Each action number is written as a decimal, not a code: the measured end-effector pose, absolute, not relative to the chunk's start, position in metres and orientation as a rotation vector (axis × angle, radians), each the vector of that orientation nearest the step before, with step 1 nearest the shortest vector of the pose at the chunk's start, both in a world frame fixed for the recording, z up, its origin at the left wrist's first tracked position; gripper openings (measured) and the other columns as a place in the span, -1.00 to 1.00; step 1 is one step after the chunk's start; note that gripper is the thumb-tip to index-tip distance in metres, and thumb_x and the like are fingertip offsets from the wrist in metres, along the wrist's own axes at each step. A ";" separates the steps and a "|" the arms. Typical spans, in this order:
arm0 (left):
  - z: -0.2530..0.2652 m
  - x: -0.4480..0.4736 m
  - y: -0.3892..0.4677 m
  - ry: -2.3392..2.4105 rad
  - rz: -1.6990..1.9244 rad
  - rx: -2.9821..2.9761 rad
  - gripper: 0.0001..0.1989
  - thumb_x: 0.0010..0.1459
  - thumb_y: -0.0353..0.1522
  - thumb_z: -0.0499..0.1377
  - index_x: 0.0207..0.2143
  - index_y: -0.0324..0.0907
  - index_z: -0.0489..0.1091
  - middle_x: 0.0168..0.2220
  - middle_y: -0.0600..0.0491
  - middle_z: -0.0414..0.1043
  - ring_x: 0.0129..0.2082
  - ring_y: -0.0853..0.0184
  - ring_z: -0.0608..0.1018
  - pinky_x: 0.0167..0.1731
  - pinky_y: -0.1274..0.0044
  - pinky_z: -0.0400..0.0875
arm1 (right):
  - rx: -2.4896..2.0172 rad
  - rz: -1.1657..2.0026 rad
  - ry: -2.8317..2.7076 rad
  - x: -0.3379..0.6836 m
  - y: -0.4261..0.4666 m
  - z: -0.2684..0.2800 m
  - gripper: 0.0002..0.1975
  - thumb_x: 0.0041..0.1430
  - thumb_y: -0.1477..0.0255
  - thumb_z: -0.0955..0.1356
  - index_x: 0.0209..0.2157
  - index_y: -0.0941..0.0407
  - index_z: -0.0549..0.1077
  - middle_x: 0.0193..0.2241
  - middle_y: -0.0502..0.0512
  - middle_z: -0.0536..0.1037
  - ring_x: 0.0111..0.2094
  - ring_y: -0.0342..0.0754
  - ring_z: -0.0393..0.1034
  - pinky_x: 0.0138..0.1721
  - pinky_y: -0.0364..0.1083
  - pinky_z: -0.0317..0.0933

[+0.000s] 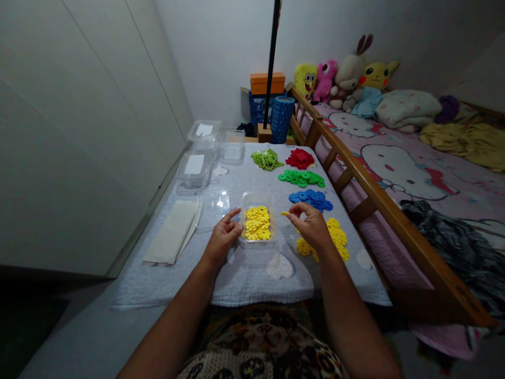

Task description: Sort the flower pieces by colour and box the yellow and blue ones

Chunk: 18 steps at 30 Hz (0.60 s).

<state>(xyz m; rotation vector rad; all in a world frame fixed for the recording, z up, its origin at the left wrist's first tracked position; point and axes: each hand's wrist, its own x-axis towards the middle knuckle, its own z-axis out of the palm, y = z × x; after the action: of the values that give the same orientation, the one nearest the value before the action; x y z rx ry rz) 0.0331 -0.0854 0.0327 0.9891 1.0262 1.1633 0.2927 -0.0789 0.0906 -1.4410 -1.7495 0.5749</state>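
A clear plastic box (257,196) stands in the middle of the table, with yellow flower-shaped plastic pieces (258,223) stacked in rows inside. My left hand (224,237) is at the box's left wall, thumb and forefinger curved against its edge. Right of the box, my right hand (310,223) pinches one yellow flower-shaped piece (284,213) between thumb and forefinger, above the cloth. Beneath and beside that hand lies a loose pile of yellow pieces (337,239), partly hidden by the wrist. A blue pile (311,199) lies just beyond it.
Green (302,178), red (300,158) and lime-green (267,159) piles lie farther back. Clear boxes (193,168) stand at the back left. A transparent lid (213,205) and a folded beige cloth (169,231) lie left. The wooden bed rail (363,195) borders the table's right.
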 end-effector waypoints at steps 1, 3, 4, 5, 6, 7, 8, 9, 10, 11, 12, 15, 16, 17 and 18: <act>0.032 0.033 -0.085 1.024 1.164 0.988 -0.28 0.03 -0.26 0.36 0.23 -0.25 0.28 -0.55 0.26 0.17 -0.58 0.53 0.18 -0.57 0.65 0.00 | -1.410 0.540 -1.785 0.285 -0.077 0.093 -0.91 0.17 0.44 0.36 -0.43 0.09 0.44 -0.43 0.00 0.48 -0.31 -0.05 0.34 -0.18 -0.08 0.13; 0.032 0.033 -0.085 1.020 1.163 0.985 -0.27 0.04 -0.25 0.36 0.24 -0.25 0.27 -0.55 0.25 0.18 -0.58 0.53 0.18 -0.57 0.65 0.00 | -1.402 0.458 -1.892 0.269 -0.072 0.093 -0.92 0.16 0.51 0.36 -0.41 0.09 0.47 -0.40 0.00 0.52 -0.26 -0.04 0.35 -0.09 -0.04 0.09; 0.031 0.032 -0.085 1.019 1.161 0.985 -0.27 0.04 -0.25 0.36 0.24 -0.24 0.27 -0.55 0.25 0.19 -0.59 0.53 0.18 -0.57 0.65 0.00 | -1.430 0.410 -1.945 0.262 -0.069 0.093 -0.91 0.16 0.53 0.36 -0.40 0.09 0.49 -0.39 0.01 0.53 -0.24 -0.03 0.34 -0.06 -0.02 0.07; 0.031 0.032 -0.084 1.018 1.162 0.985 -0.27 0.04 -0.25 0.36 0.24 -0.25 0.27 -0.55 0.26 0.19 -0.59 0.53 0.17 -0.58 0.65 -0.01 | -1.472 0.355 -1.991 0.256 -0.066 0.091 -0.91 0.17 0.53 0.36 -0.38 0.08 0.51 -0.37 0.03 0.53 -0.22 -0.02 0.33 -0.04 0.00 0.05; 0.031 0.032 -0.084 1.017 1.163 0.985 -0.27 0.04 -0.25 0.36 0.24 -0.25 0.27 -0.55 0.26 0.19 -0.59 0.54 0.17 -0.58 0.64 -0.01 | -1.520 0.297 -2.029 0.251 -0.063 0.090 -0.91 0.17 0.52 0.37 -0.37 0.07 0.53 -0.34 0.05 0.53 -0.19 0.00 0.31 -0.02 0.02 0.03; 0.031 0.032 -0.084 1.017 1.164 0.986 -0.27 0.03 -0.25 0.36 0.24 -0.25 0.27 -0.56 0.26 0.19 -0.60 0.54 0.17 -0.58 0.64 -0.01 | -1.565 0.241 -2.060 0.247 -0.059 0.088 -0.91 0.18 0.50 0.37 -0.35 0.07 0.55 -0.31 0.08 0.52 -0.16 0.03 0.29 -0.01 0.03 0.02; 0.032 0.033 -0.084 1.017 1.165 0.985 -0.27 0.03 -0.25 0.36 0.23 -0.26 0.27 -0.56 0.26 0.20 -0.60 0.54 0.18 -0.58 0.64 0.00 | -1.602 0.189 -2.088 0.244 -0.056 0.086 -0.91 0.19 0.48 0.38 -0.34 0.06 0.56 -0.28 0.10 0.51 -0.14 0.05 0.27 0.01 0.04 0.01; 0.032 0.033 -0.084 1.018 1.164 0.983 -0.26 0.03 -0.25 0.36 0.23 -0.25 0.27 -0.56 0.26 0.20 -0.60 0.54 0.18 -0.58 0.64 0.00 | -1.630 0.147 -2.113 0.242 -0.052 0.084 -0.91 0.20 0.46 0.38 -0.33 0.05 0.57 -0.25 0.12 0.50 -0.11 0.06 0.25 0.03 0.06 -0.01; 0.032 0.033 -0.084 1.020 1.161 0.980 -0.26 0.02 -0.25 0.37 0.23 -0.25 0.27 -0.56 0.26 0.20 -0.61 0.54 0.18 -0.59 0.64 0.00 | -1.648 0.116 -2.135 0.240 -0.050 0.083 -0.90 0.20 0.45 0.38 -0.33 0.04 0.58 -0.23 0.13 0.49 -0.09 0.07 0.23 0.05 0.07 -0.02; 0.032 0.033 -0.084 1.022 1.158 0.978 -0.26 0.02 -0.25 0.37 0.23 -0.25 0.27 -0.56 0.26 0.20 -0.61 0.54 0.17 -0.59 0.64 -0.01 | -1.662 0.095 -2.151 0.238 -0.047 0.082 -0.90 0.20 0.45 0.39 -0.32 0.04 0.59 -0.20 0.13 0.49 -0.07 0.08 0.22 0.08 0.09 -0.04; 0.032 0.033 -0.084 1.024 1.156 0.976 -0.26 0.02 -0.25 0.37 0.23 -0.24 0.27 -0.56 0.26 0.20 -0.62 0.54 0.17 -0.59 0.64 -0.01 | -1.676 0.080 -2.162 0.237 -0.045 0.081 -0.90 0.20 0.44 0.39 -0.32 0.03 0.60 -0.19 0.13 0.48 -0.06 0.09 0.20 0.10 0.10 -0.06; 0.030 0.033 -0.084 1.017 1.164 0.977 -0.28 0.03 -0.25 0.37 0.23 -0.23 0.28 -0.55 0.25 0.21 -0.61 0.54 0.18 -0.59 0.64 -0.01 | -1.722 0.071 -2.179 0.234 -0.043 0.079 -0.90 0.18 0.44 0.40 -0.32 0.02 0.61 -0.15 0.14 0.46 -0.02 0.11 0.17 0.17 0.16 -0.15; 0.029 0.033 -0.084 1.010 1.167 0.980 -0.28 0.03 -0.25 0.37 0.23 -0.22 0.28 -0.55 0.25 0.21 -0.61 0.54 0.19 -0.59 0.65 -0.01 | -1.730 0.076 -2.185 0.234 -0.044 0.078 -0.90 0.18 0.44 0.40 -0.33 0.01 0.62 -0.15 0.14 0.46 -0.01 0.12 0.17 0.19 0.18 -0.18; 0.029 0.033 -0.084 1.006 1.168 0.983 -0.28 0.03 -0.25 0.37 0.23 -0.22 0.28 -0.55 0.25 0.21 -0.60 0.54 0.19 -0.58 0.65 0.00 | -1.730 0.085 -2.190 0.234 -0.045 0.077 -0.90 0.17 0.44 0.41 -0.34 0.01 0.62 -0.14 0.14 0.46 0.00 0.12 0.16 0.20 0.20 -0.20; 0.028 0.033 -0.084 1.004 1.166 0.983 -0.28 0.04 -0.25 0.37 0.23 -0.22 0.28 -0.55 0.25 0.21 -0.60 0.54 0.19 -0.58 0.65 0.00 | -1.721 0.099 -2.193 0.234 -0.046 0.077 -0.90 0.17 0.44 0.41 -0.35 0.01 0.62 -0.12 0.14 0.46 0.01 0.13 0.16 0.21 0.21 -0.22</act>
<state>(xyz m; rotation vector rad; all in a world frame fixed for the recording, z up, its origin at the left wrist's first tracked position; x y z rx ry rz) 0.0325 -0.0838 0.0284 0.9832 1.0042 1.1661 0.2344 -0.0457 0.0770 -1.7211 -2.1933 0.0993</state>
